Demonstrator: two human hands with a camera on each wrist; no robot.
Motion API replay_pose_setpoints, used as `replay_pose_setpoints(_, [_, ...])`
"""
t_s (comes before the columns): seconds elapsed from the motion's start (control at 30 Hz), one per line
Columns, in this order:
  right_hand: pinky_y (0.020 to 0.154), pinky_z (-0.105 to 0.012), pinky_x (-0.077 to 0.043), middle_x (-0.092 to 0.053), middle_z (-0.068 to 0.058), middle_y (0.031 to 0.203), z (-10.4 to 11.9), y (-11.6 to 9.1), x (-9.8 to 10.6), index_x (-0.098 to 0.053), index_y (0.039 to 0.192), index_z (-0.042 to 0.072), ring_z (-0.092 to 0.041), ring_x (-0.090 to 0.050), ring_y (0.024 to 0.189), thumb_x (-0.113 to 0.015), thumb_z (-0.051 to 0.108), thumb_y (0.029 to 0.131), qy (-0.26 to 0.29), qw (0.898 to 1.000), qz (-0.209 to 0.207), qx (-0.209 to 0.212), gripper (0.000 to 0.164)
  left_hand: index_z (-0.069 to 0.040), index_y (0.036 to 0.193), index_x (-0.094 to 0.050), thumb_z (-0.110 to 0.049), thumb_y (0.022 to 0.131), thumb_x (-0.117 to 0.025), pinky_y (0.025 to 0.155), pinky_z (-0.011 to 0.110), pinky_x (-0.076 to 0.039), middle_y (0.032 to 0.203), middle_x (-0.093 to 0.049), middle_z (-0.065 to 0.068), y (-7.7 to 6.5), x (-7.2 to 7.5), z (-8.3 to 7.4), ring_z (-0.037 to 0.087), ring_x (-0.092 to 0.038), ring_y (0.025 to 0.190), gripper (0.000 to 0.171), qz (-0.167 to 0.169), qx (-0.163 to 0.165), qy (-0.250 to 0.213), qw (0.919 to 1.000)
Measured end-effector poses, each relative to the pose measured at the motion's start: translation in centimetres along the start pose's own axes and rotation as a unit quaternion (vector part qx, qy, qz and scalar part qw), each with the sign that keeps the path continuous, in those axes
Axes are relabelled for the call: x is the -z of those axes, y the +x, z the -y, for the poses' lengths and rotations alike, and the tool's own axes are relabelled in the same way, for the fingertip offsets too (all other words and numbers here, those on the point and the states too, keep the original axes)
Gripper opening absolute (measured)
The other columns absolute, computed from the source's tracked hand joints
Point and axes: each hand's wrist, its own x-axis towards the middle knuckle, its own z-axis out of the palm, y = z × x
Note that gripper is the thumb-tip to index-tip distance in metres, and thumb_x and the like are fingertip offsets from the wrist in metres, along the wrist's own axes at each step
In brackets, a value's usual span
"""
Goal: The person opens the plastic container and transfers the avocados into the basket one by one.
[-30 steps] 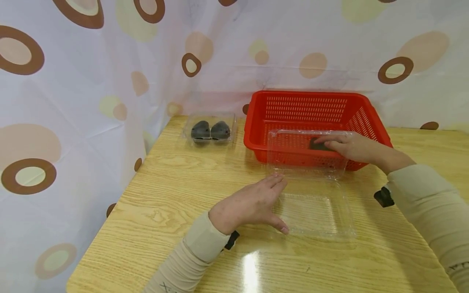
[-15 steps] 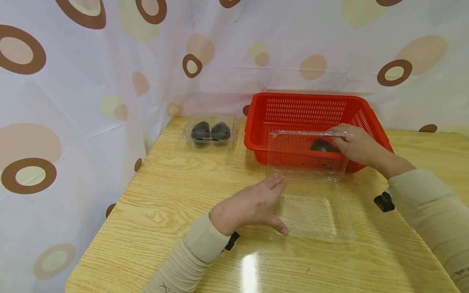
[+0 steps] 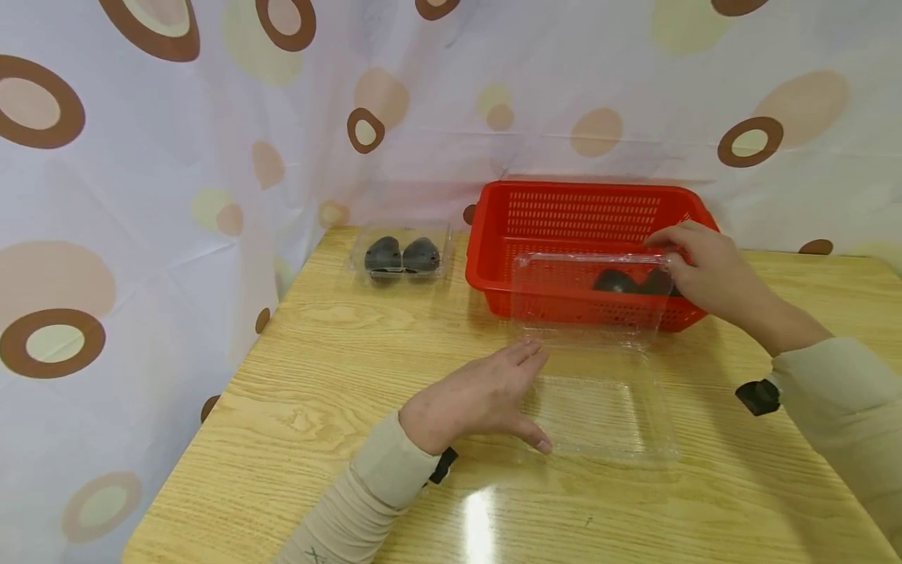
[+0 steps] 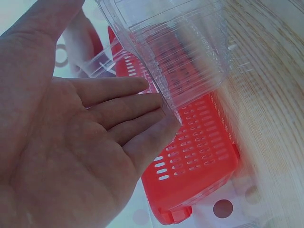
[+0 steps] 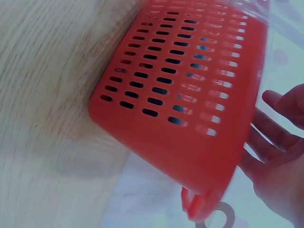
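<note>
Plastic clamshell lid (image 3: 590, 304) stands between me and red basket (image 3: 585, 215) | left hand (image 3: 482, 395) spread, right hand (image 3: 719, 270) loose | counter edge (image 3: 236, 393) well left

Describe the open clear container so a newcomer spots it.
On the wooden table, find the red basket. In front of it, by the left hand, lies a clear container. Unlike the closed one with two dark objects, its lid stands open.

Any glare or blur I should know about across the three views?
Head: white glare on the near tabletop; left wrist: bluish cast, wood grain smeared at right; right wrist: bluish haze, grain smeared at left, slots in the red basket sharper.
</note>
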Motion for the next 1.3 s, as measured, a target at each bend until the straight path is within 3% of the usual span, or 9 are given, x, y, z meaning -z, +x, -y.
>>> replay_pose_setpoints(0.2, [0.083, -0.046, -0.041, -0.058, -0.020, 0.123, 0.0, -1.5, 0.6, -0.061, 0.124, 0.001, -0.034, -0.054, 0.103, -0.039, 0.007, 0.100, -0.002, 1.000, -0.025, 0.010, 0.033, -0.005, 0.157, -0.025, -0.063, 0.073, -0.077, 0.124, 0.030, -0.021, 0.166, -0.021, 0.008, -0.1, -0.1, 0.1, 0.021, -0.017, 0.155, 0.114, 0.000, -0.004, -0.006, 1.0000])
replay_pose_setpoints(0.4, [0.071, -0.022, -0.033, -0.059, -0.014, 0.121, 0.9, -3.8, 1.3, -0.063, 0.123, 0.003, -0.009, -0.043, 0.088, -0.046, 0.005, 0.097, -0.027, 0.995, -0.086, 0.041, 0.031, -0.005, 0.157, -0.025, -0.063, 0.073, -0.077, 0.124, 0.030, -0.022, 0.165, -0.022, 0.008, -0.1, -0.1, 0.2, 0.021, -0.017, 0.154, 0.114, -0.004, -0.007, -0.010, 0.9999])
replay_pose_setpoints(0.63, [0.069, -0.018, -0.035, -0.060, -0.013, 0.119, 2.5, -5.9, 1.9, -0.064, 0.121, 0.003, 0.003, -0.042, 0.085, -0.054, 0.001, 0.094, -0.039, 0.989, -0.122, 0.070, 0.029, -0.004, 0.157, -0.024, -0.062, 0.074, -0.076, 0.124, 0.030, -0.022, 0.165, -0.021, 0.010, -0.2, 0.1, 0.2, 0.021, -0.017, 0.154, 0.114, -0.003, -0.012, -0.006, 0.9999])
replay_pose_setpoints(0.73, [0.071, -0.019, -0.036, -0.060, -0.014, 0.118, 3.1, -6.5, 1.9, -0.064, 0.120, 0.002, -0.005, -0.050, 0.089, -0.057, -0.001, 0.091, -0.042, 0.987, -0.130, 0.087, 0.029, -0.004, 0.157, -0.024, -0.062, 0.075, -0.076, 0.124, 0.030, -0.023, 0.165, -0.022, 0.011, -0.2, 0.1, 0.2, 0.021, -0.018, 0.154, 0.113, -0.003, -0.013, -0.002, 0.9999])
replay_pose_setpoints(0.87, [0.072, -0.015, -0.037, -0.061, -0.015, 0.116, 4.0, -7.2, 1.8, -0.065, 0.116, 0.001, -0.027, -0.057, 0.097, -0.062, -0.003, 0.087, -0.047, 0.983, -0.140, 0.113, 0.030, -0.005, 0.157, -0.024, -0.062, 0.075, -0.076, 0.124, 0.030, -0.023, 0.165, -0.022, 0.010, -0.1, 0.1, 0.2, 0.020, -0.018, 0.154, 0.113, -0.002, -0.011, -0.004, 0.9999])
replay_pose_setpoints(1.0, [0.062, -0.012, -0.036, -0.061, -0.012, 0.117, 4.6, -8.1, 1.2, -0.065, 0.116, 0.001, -0.014, -0.054, 0.092, -0.067, -0.004, 0.083, -0.044, 0.980, -0.141, 0.133, 0.033, -0.004, 0.157, -0.024, -0.062, 0.074, -0.077, 0.124, 0.031, -0.023, 0.165, -0.021, 0.010, -0.2, 0.1, 0.2, 0.020, -0.018, 0.154, 0.114, -0.004, -0.011, -0.008, 0.9999])
replay_pose_setpoints(1.17, [0.059, -0.012, -0.037, -0.061, -0.010, 0.119, 5.3, -9.0, 0.0, -0.065, 0.118, 0.002, -0.008, -0.051, 0.088, -0.071, -0.006, 0.078, -0.024, 0.981, -0.126, 0.148, 0.041, -0.004, 0.157, -0.025, -0.062, 0.074, -0.077, 0.123, 0.031, -0.024, 0.165, -0.022, 0.010, -0.2, 0.1, 0.2, 0.020, -0.019, 0.154, 0.114, -0.008, -0.013, -0.006, 0.9999])
replay_pose_setpoints(1.3, [0.073, -0.004, -0.041, -0.059, -0.010, 0.122, 5.8, -9.6, -1.0, -0.063, 0.122, 0.002, -0.016, -0.055, 0.097, -0.075, -0.006, 0.073, -0.012, 0.982, -0.109, 0.155, 0.050, -0.004, 0.157, -0.025, -0.062, 0.074, -0.077, 0.123, 0.030, -0.024, 0.165, -0.023, 0.010, -0.1, 0.0, 0.2, 0.020, -0.020, 0.154, 0.113, -0.006, -0.012, -0.007, 0.9999])
